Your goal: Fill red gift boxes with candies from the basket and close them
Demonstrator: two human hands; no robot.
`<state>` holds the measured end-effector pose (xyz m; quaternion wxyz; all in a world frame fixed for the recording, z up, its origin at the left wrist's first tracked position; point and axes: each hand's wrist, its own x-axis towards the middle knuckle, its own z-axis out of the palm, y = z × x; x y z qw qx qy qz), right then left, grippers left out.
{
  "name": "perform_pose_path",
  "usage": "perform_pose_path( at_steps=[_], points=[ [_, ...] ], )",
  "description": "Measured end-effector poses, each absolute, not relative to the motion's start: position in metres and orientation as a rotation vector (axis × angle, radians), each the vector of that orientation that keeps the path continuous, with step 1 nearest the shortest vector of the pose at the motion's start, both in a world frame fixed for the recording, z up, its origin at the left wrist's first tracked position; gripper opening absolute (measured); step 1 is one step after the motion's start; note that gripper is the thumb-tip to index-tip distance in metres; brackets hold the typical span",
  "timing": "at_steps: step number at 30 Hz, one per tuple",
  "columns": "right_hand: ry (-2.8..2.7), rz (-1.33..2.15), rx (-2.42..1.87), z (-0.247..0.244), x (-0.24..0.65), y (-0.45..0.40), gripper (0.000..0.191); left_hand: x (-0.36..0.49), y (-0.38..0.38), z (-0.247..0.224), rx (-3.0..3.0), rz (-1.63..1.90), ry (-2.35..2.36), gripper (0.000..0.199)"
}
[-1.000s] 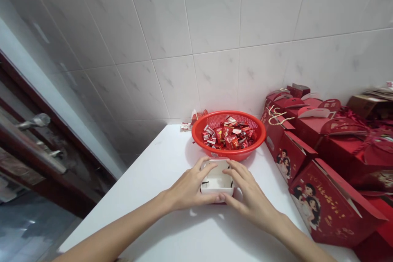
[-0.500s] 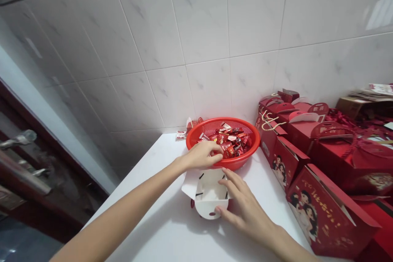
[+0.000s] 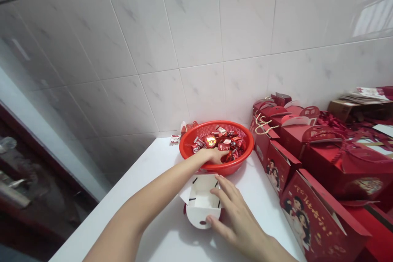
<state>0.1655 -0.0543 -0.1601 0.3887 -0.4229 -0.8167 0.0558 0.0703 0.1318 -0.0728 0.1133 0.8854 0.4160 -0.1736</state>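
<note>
My left hand (image 3: 217,156) is down inside a red plastic basket (image 3: 186,147), among small wrapped candies (image 3: 211,141). Its fingertips are sunk between the wrappers, so whether they grip a candy is hidden. In front of the basket stands a small open paper box (image 3: 202,198), white inside, with its flaps folded outward. Nothing shows inside the box. My right hand (image 3: 238,213) grips the box's right side, thumb on the near flap with the oval hole and fingers along the right wall.
Red gift boxes (image 3: 319,208) with printed couples and rope handles line the table's right side. Flat printed cards (image 3: 365,94) lie on a carton at the far right. White packets (image 3: 175,139) sit left of the basket, near the tiled wall (image 3: 196,28).
My left hand has gone from above the basket's near rim down into the candies. My right hand stays at the box. The whole view has shifted slightly.
</note>
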Motion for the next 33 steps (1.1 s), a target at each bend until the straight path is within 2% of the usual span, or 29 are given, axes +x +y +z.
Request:
perform_pose_path(
  at_steps=[8,18,22,28,33],
  points=[
    [-2.130,0.256,-1.145,-0.162,0.164,-0.053,0.038,0.070,0.127,-0.079,2.626,-0.527,1.170,0.070],
    [-2.146,0.328,-1.158,-0.157,0.165,-0.053,0.036,0.057,0.142,-0.081,2.480,0.011,1.091,0.029],
    [-2.145,0.339,-1.142,-0.156,0.165,-0.053,0.036,0.034,0.151,-0.077,2.302,0.279,1.067,0.029],
    [-2.128,0.326,-1.141,-0.160,0.165,-0.052,0.034,0.013,0.149,-0.078,2.064,0.449,0.984,0.037],
    [-2.139,0.332,-1.137,-0.161,0.165,-0.052,0.035,0.015,0.147,-0.081,1.967,0.591,0.981,0.057]
  ],
)
